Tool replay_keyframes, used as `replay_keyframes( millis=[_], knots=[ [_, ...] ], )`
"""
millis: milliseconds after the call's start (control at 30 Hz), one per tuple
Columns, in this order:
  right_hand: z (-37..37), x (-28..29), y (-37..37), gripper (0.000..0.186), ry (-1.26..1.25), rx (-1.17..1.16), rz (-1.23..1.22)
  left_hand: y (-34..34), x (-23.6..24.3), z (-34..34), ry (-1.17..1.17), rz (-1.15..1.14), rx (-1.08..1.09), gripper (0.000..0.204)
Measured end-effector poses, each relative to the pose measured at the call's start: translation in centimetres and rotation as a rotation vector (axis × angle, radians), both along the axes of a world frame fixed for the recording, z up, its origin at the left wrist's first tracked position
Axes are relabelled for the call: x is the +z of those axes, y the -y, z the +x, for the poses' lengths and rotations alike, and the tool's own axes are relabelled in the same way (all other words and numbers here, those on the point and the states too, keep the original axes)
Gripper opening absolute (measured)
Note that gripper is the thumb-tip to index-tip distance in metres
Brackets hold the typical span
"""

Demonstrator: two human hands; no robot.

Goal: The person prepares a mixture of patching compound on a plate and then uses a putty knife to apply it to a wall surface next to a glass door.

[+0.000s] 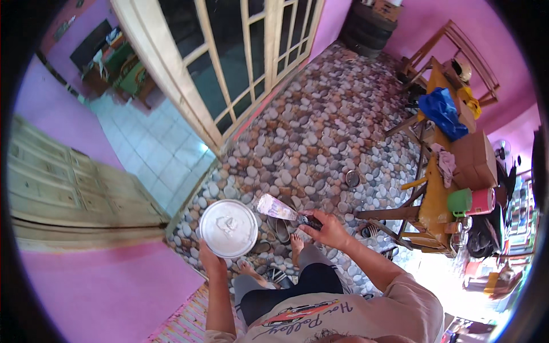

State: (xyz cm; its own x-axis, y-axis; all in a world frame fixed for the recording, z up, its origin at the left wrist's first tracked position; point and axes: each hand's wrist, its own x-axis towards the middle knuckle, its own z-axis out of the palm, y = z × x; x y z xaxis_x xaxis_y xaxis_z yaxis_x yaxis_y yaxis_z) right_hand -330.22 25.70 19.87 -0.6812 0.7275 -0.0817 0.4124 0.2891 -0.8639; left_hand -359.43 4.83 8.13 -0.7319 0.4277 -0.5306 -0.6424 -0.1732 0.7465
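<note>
My left hand (211,259) grips the near rim of a round, pale, lid-like disc (240,243). A lump of white paste (227,225) sits at the middle of the disc. To its right, my right hand (330,230) is closed round the dark handle of a putty knife (275,208). The knife's blade points left toward the disc and is smeared with white paste. A small gap separates blade and disc. Whether the disc is a loose lid or the top of a container, I cannot tell.
A wooden bench (434,208) on the right carries a blue plastic bag (443,113), a cardboard box (474,160) and a green container (459,202). Footwear lies near my feet, including a sandal (369,230). Glazed doors (209,68) and an open doorway stand ahead left. Stacked tyres (368,28) occupy the far corner.
</note>
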Motion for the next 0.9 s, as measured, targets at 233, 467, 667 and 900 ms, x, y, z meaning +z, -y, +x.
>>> replay_keyframes(
  millis=[233, 467, 667, 900],
  knots=[
    [7.0, 7.5, -1.2, 0.040, -0.094, -0.134, -0.017, -7.0, 10.3, 7.0, -0.023, 0.036, -0.104, 0.044],
    [11.9, 10.0, -3.5, 0.038, -0.157, -0.220, 0.000, -12.0, 15.6, 12.1, -0.120, 0.100, -0.209, 0.047],
    [15.0, 9.4, -7.0, 0.038, -0.222, -0.271, 0.082, -15.7, 15.5, 13.9, -0.138, 0.175, -0.251, 0.046],
    [15.6, 10.1, -10.3, 0.037, -0.298, -0.337, 0.075, -21.2, 14.4, 14.0, -0.145, 0.173, -0.270, 0.044]
  ],
)
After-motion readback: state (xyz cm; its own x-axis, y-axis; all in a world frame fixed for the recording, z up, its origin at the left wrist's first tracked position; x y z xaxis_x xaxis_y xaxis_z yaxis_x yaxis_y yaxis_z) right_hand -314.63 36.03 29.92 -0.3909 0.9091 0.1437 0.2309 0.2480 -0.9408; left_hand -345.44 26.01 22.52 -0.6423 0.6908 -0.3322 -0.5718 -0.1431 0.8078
